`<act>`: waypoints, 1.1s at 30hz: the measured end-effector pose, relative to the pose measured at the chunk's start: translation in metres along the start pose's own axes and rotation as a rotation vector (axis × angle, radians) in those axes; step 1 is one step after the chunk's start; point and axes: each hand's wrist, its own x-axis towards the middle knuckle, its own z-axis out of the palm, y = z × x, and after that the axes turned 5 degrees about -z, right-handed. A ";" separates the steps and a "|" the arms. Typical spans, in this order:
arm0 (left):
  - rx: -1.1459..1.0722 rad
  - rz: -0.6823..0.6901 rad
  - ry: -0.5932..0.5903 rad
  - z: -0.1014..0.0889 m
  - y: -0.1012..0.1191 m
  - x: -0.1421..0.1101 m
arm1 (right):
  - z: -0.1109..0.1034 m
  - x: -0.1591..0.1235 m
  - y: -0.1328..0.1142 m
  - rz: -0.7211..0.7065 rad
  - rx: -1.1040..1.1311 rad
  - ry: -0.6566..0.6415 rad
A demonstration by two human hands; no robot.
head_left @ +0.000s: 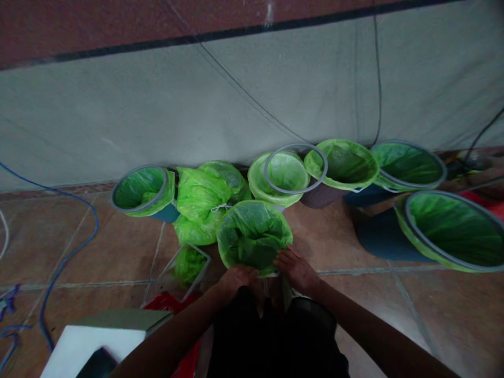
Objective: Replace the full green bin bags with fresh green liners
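Item: small bin (254, 236) lined with a thin green plastic bag, standing on the tiled floor (118, 247) directly in front of the person, near the foot of the grey wall (197, 105).

Hands: left hand (236, 276) and right hand (295, 269) both at the near rim. The fingers curl over the bag's edge and appear pinched on the film, though how firmly I cannot tell in this dim light.

Risk, as judged from here: the film looks flimsy; a hard tug at the rim could tear it or pull the far side off the bin. The light bin might also tip toward the person.

Surroundings:
- Bin with grey hoop (142, 190), left, bag clamped.
- Loose green bags (205, 202), crumpled, glossy, heaped between the bins.
- Loose grey ring (296, 169), thin and round, resting across two lined bins by the wall.
- Large lined bin (452, 231), right, tilted, wide round mouth.
- Blue cable (66, 252) snaking over the tiles, left.
- White box (84, 344), near left, smooth and flat-topped.

Textures: tiles matt, reddish-brown; bags translucent, creased.
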 end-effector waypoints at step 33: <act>-1.351 -0.923 0.851 0.018 -0.060 -0.042 | 0.014 0.051 -0.007 -0.018 -0.072 -0.269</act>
